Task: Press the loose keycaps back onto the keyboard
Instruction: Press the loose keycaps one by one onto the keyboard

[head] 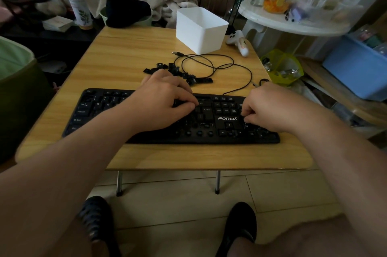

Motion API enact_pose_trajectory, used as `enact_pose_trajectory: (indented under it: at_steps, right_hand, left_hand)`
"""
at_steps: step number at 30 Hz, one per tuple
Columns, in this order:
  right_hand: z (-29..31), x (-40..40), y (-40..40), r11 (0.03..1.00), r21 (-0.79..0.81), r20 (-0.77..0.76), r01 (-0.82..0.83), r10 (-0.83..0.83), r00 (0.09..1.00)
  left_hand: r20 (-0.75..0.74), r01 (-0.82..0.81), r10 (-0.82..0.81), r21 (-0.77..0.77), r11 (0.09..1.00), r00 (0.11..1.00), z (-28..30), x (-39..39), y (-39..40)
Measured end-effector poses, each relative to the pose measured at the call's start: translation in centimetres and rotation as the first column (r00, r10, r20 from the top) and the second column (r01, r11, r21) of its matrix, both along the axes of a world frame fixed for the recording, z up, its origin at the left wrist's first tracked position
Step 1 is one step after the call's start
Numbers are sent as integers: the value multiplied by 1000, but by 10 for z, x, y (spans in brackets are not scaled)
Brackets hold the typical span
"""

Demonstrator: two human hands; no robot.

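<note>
Both feet in dark slippers [238, 233] on the tiled floor under the table [117, 51]. Black keyboard [88, 110] lies along the near edge, several sockets bare. Left hand [159, 99] rests mid-keyboard, fingers curled down onto the keys; can't tell if they pinch a keycap. Right hand [266, 108] over the keyboard's right end, fingers clenched, contents unclear. Loose keycaps [178, 72] piled just behind keyboard, beside cable [211, 66]. White box [201, 30] near far edge.

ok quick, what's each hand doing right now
Left hand: fingers curled down onto the keyboard; any keycap under them is hidden.
Right hand: fingers curled at the keyboard's right end; cannot tell what they hold.
</note>
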State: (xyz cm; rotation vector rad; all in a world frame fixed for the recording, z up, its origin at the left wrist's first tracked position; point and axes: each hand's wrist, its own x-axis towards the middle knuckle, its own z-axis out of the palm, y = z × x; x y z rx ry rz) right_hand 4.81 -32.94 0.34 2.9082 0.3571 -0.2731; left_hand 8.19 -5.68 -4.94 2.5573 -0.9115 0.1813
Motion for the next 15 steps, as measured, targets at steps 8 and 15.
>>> enact_pose_trajectory:
  at_steps: [8,15]
  right_hand:
    - [-6,0,5,1000,21,34,-22,22,999]
    - [-6,1,-8,993,105,35,46,-50,998]
  left_hand:
    - [17,14,-15,11,1000,1000,0,-1,-6]
    - [21,12,-12,8,1000,1000,3,-1,-5]
